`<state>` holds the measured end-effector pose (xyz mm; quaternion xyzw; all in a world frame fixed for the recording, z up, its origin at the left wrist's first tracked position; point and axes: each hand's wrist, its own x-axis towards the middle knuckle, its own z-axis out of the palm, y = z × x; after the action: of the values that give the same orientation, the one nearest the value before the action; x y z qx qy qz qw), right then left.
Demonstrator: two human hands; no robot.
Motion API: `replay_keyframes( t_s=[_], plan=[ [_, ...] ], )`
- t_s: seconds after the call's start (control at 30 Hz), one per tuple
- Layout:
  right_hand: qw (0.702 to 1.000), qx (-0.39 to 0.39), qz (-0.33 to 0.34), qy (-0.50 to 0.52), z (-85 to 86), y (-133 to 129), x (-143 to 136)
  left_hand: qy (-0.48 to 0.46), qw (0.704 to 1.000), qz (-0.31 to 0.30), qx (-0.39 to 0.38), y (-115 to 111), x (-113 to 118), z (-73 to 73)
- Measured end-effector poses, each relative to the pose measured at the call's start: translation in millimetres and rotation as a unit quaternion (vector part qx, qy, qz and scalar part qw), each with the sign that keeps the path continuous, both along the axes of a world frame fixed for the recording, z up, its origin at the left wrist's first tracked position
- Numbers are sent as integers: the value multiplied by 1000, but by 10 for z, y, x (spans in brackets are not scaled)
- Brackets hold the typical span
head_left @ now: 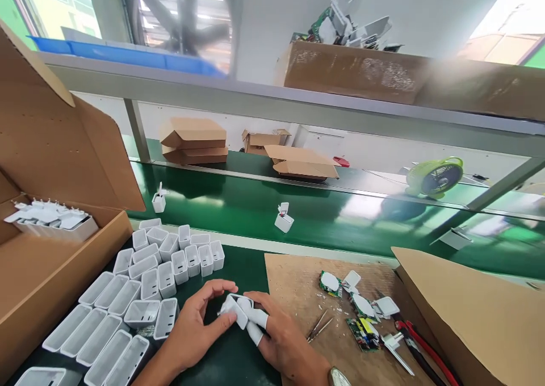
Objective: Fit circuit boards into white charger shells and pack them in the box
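A small white plastic case [235, 309] with a white flap-like piece at its front is held between my two hands, above the dark green bench. My left hand [198, 322] has its thumb pressed on the near face and its forefinger curved over the far side. White finger covers show on two fingers of my right hand [279, 332], which grips the case from the right. What lies inside the case is mostly hidden by my fingers. Rows of white rectangular housings [123, 298], open at the top, stand left of my left hand.
Right of my hands, a brown cardboard sheet [293, 284] bears tweezers [319, 326], several circuit boards [361, 306] and red-handled pliers [426, 349]. Cardboard boxes [85, 261] flank both sides. Beyond runs a green conveyor belt [230, 204] carrying white units [284, 218]. A shelf [255, 99] crosses overhead.
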<state>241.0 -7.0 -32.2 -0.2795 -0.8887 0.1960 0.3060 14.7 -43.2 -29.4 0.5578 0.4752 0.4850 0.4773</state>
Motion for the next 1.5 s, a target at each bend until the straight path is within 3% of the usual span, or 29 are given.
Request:
replay_keyframes(
  t_s=[0.2,0.37,0.57,0.67,0.77,0.83,0.93,1.1,1.2,1.4,1.5],
  plan=[
    [992,50,-38,-106,-11,-62,10,103,988,115,7,60,114,119],
    [971,110,-10,-212,62,-48,13,251,964,64,59,222,221,349],
    [979,100,-3,-179,20,55,12,234,969,19,73,325,243,492],
    [991,86,-6,-98,38,61,-12,154,978,110,85,186,231,439],
    [995,92,-18,-29,192,37,-36,56,969,224,87,20,197,291],
    [994,105,-26,-12,305,29,-44,25,965,250,71,-48,165,185],
    [994,104,-17,-16,349,39,-57,-2,963,263,57,-70,125,82],
    [996,63,-4,-66,128,62,-70,11,966,247,73,-38,131,40],
    [994,78,-2,-73,64,69,-46,34,973,215,75,-51,160,33],
    [997,70,-20,-18,203,48,-22,55,974,203,86,-91,156,36],
    [998,55,-22,-14,193,45,-45,52,970,221,92,-86,161,49]
  ],
)
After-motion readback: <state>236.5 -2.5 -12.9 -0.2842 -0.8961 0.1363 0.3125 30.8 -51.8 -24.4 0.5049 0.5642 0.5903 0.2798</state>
